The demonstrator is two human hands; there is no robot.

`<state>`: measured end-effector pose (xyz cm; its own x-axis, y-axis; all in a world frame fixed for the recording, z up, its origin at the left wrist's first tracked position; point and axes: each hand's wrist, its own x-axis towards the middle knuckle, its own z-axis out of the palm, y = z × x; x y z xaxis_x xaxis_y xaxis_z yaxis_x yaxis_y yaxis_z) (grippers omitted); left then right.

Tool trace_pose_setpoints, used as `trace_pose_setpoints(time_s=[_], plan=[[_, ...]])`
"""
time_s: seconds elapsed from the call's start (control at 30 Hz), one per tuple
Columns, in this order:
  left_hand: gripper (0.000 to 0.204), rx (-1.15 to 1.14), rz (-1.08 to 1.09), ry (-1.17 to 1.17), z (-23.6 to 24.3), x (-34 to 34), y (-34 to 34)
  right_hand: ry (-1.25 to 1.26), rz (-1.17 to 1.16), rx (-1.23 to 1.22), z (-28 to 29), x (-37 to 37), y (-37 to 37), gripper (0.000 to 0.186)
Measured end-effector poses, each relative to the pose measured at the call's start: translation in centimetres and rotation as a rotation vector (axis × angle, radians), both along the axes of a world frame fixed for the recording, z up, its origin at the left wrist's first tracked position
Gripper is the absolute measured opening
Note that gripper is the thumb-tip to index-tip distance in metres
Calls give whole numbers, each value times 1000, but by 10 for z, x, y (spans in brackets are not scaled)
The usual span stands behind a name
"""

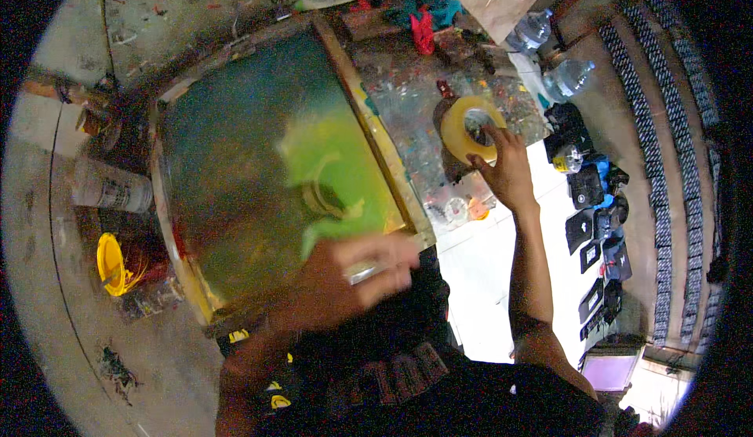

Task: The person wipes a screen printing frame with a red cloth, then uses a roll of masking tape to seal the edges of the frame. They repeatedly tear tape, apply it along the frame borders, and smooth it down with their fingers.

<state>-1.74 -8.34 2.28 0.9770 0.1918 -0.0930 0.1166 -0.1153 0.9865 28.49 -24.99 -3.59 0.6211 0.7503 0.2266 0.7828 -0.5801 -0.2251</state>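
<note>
The tape roll (452, 131) is at the fingertips of the right hand (508, 169), over the paint-specked table (404, 115). The thumb and fingers are parted across the near right part of its ring; whether they grip firmly, I cannot tell. The left hand (345, 276), blurred, is near the screen frame (369, 127); its grip is unclear.

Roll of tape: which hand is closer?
Right. The right hand is at the near edge of the tape roll; the left hand is farther, to the left, by the screen frame.
</note>
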Motion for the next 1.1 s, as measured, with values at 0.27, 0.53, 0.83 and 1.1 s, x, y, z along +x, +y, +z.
trace_pose_setpoints(time_s=[0.27,0.53,0.83,1.1], plan=[[49,154,45,-266,-116,227,58,70,-16,37,-4,1,-15,54],[43,432,-40,-226,-130,274,50,91,12,103,-15,5,-22,55],[14,643,-160,-241,-123,275,68,16,30,-101,-18,19,-16,54],[11,547,-183,-383,-79,251,58,-16,229,-169,20,23,-31,43]])
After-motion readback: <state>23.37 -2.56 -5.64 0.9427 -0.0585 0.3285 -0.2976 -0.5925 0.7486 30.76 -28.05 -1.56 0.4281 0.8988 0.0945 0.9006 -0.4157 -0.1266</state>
